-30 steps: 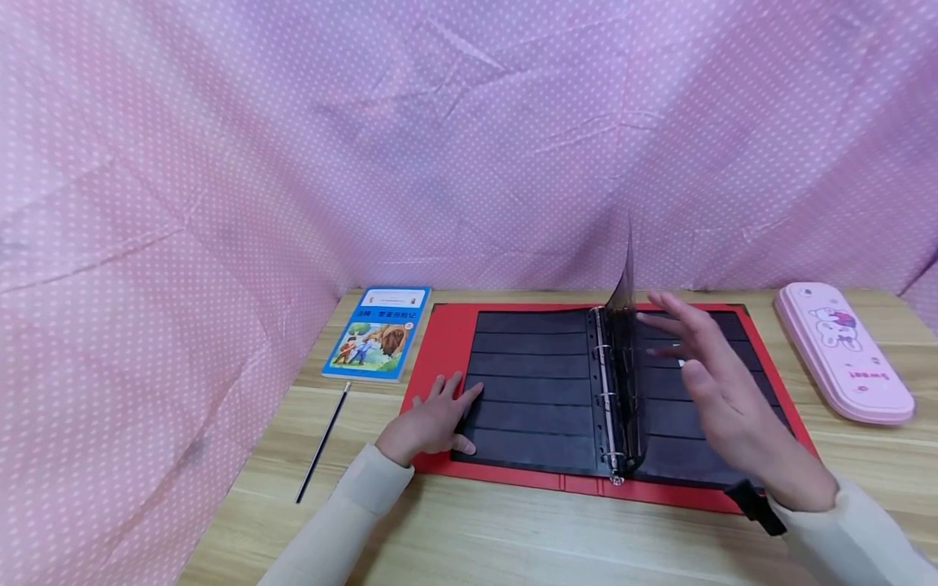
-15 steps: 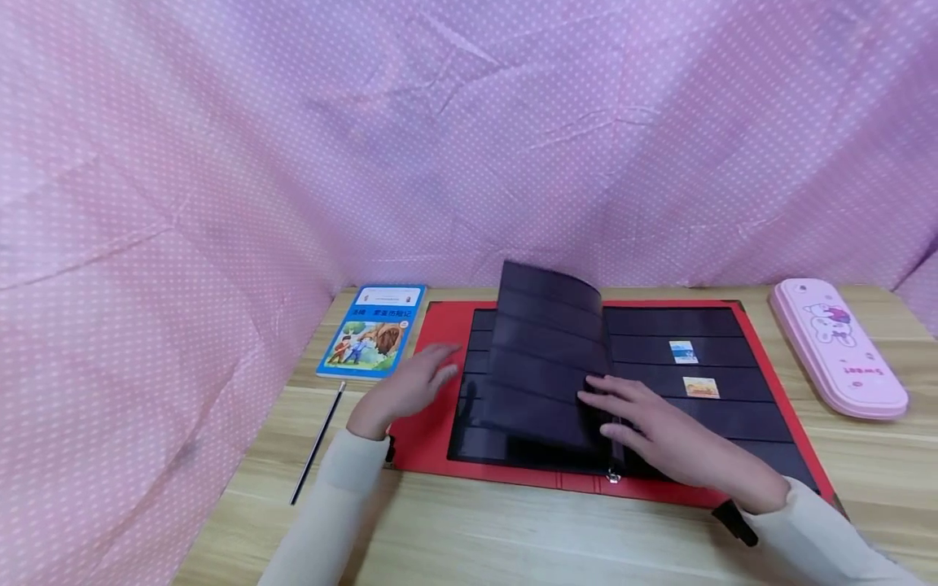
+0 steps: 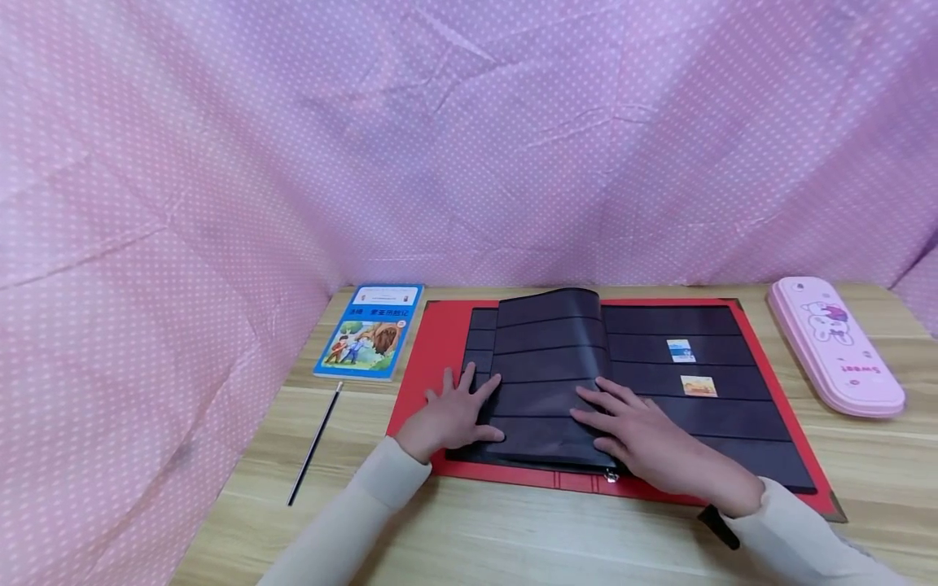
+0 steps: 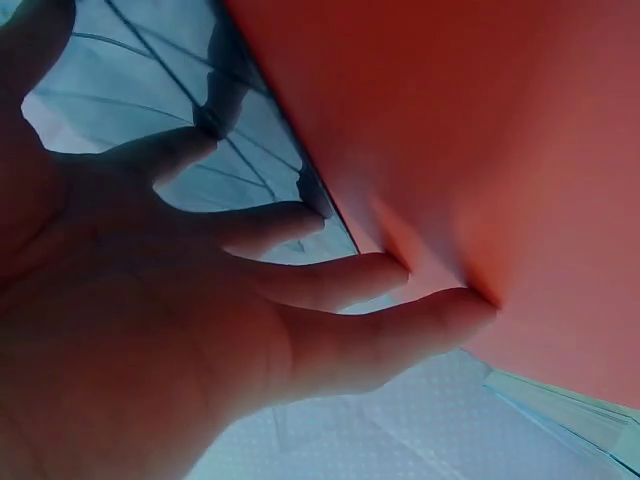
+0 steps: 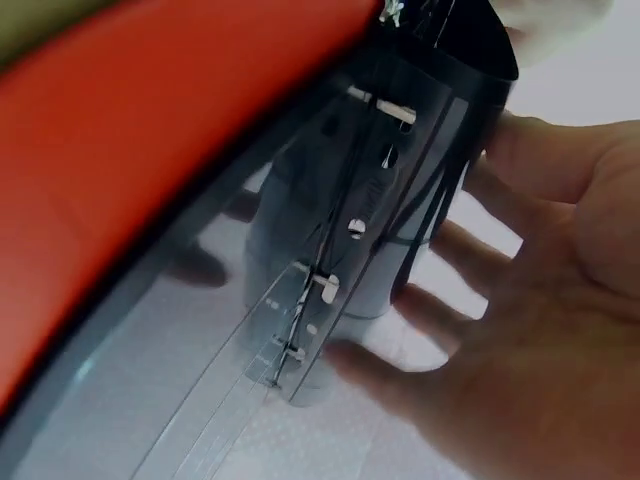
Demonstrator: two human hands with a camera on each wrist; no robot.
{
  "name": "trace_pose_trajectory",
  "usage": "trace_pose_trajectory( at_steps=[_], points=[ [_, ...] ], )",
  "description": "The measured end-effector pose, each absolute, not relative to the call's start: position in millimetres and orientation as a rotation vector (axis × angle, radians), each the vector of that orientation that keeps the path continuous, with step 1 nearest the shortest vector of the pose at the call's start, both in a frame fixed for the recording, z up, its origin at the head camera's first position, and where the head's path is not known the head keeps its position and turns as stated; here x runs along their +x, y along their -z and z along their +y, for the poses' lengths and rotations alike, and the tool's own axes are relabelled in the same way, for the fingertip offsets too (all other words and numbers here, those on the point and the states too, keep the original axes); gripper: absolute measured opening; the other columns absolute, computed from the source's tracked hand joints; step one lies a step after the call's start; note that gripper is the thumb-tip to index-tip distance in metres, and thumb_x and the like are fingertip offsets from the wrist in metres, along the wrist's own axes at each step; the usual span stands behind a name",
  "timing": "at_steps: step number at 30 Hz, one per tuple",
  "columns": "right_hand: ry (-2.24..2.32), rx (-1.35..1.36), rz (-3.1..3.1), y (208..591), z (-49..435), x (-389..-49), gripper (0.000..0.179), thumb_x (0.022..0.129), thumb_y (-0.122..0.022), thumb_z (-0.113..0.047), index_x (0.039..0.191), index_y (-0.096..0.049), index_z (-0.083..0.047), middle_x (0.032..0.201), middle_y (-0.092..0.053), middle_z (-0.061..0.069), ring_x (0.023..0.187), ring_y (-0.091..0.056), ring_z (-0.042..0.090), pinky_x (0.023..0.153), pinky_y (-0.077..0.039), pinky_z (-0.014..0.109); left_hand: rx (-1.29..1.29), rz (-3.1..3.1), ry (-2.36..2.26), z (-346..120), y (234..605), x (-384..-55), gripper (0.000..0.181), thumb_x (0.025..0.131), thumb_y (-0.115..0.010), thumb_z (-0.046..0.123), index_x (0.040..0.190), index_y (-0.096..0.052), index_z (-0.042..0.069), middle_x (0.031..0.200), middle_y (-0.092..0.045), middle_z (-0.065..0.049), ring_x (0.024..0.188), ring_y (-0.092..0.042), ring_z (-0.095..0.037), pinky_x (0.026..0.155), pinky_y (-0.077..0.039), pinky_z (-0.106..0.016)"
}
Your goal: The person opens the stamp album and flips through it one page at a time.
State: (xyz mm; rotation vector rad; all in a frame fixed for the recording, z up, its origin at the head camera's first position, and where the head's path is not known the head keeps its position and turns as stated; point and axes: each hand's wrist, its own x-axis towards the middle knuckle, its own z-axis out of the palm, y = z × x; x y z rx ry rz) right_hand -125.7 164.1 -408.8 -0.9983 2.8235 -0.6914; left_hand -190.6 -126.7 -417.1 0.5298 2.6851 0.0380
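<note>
A red stamp album [image 3: 436, 346] lies spread out, with black pocket pages on both sides. Its turned black page [image 3: 545, 358] bulges near the spine and falls short of the left stack's outer edge. My left hand [image 3: 449, 417] rests with spread fingers at that side; in the left wrist view its fingertips touch the red cover [image 4: 480, 120] and the black page beside it. Near the spine, my right hand [image 3: 652, 435] presses straight fingers on the turned page. Two stamps, one blue [image 3: 681, 351] and one orange [image 3: 699, 386], sit on the right page. Metal rings [image 5: 325, 287] show in the right wrist view.
Left of the album lie a blue picture-covered book [image 3: 370, 330] and a thin dark pencil-like stick [image 3: 315, 443]. A pink pencil case [image 3: 835, 346] is on the right. Polka-dot cloth [image 3: 469, 163] hangs behind the wooden table [image 3: 498, 537].
The page that stood upright at the rings has swung over to the left and come down. My right hand followed it to the spine; my left hand lifted off, then settled back.
</note>
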Motion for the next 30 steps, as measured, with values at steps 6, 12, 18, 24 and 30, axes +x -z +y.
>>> trace_pose_trajectory(
  at_steps=[6, 12, 18, 24, 30],
  points=[
    [0.879, -0.864, 2.671, 406.6, 181.4, -129.5, 0.068, 0.091, -0.064, -0.029, 0.148, -0.032, -0.010, 0.153, -0.022, 0.010, 0.134, -0.028, 0.034, 0.096, -0.041, 0.049, 0.513, 2.711, 0.023, -122.8, 419.6, -189.1, 0.088, 0.079, -0.064, 0.059, 0.151, -0.024, 0.028, 0.154, -0.016, -0.018, 0.135, -0.015, -0.050, 0.092, -0.031, -0.070],
    [0.879, -0.813, 2.677, 412.5, 181.7, -129.1, 0.072, 0.093, -0.060, -0.036, 0.151, -0.024, -0.013, 0.155, -0.015, 0.010, 0.134, -0.029, 0.033, 0.095, -0.041, 0.049, 0.489, 2.718, -0.006, -124.9, 417.4, -189.9, 0.086, 0.080, -0.067, 0.054, 0.151, -0.026, 0.027, 0.154, -0.017, -0.016, 0.136, -0.015, -0.048, 0.095, -0.029, -0.069],
    [0.857, -0.832, 2.753, 414.6, 171.2, -129.9, 0.071, 0.091, -0.059, -0.043, 0.149, -0.031, -0.013, 0.152, -0.022, 0.011, 0.135, -0.022, 0.040, 0.092, -0.029, 0.070, 0.493, 2.710, -0.037, -132.1, 414.7, -194.1, 0.084, 0.081, -0.069, 0.047, 0.150, -0.028, 0.023, 0.154, -0.020, -0.012, 0.138, -0.018, -0.041, 0.100, -0.025, -0.066],
    [0.813, -0.820, 2.731, 415.5, 163.5, -135.1, 0.069, 0.093, -0.055, -0.046, 0.149, -0.031, -0.015, 0.154, -0.022, 0.010, 0.135, -0.018, 0.045, 0.096, -0.024, 0.069, 0.536, 2.739, -0.040, -142.7, 412.6, -199.4, 0.078, 0.083, -0.071, 0.039, 0.149, -0.033, 0.020, 0.152, -0.026, -0.006, 0.136, -0.025, -0.031, 0.103, -0.024, -0.062],
    [0.861, -0.710, 2.690, 405.7, 177.5, -159.5, 0.070, 0.095, -0.054, -0.042, 0.151, -0.023, -0.013, 0.153, -0.017, 0.016, 0.133, -0.023, 0.045, 0.097, -0.032, 0.063, 0.566, 2.723, -0.069, -145.1, 410.1, -201.8, 0.078, 0.083, -0.070, 0.039, 0.148, -0.033, 0.020, 0.152, -0.026, -0.007, 0.135, -0.026, -0.033, 0.102, -0.023, -0.064]
  ],
)
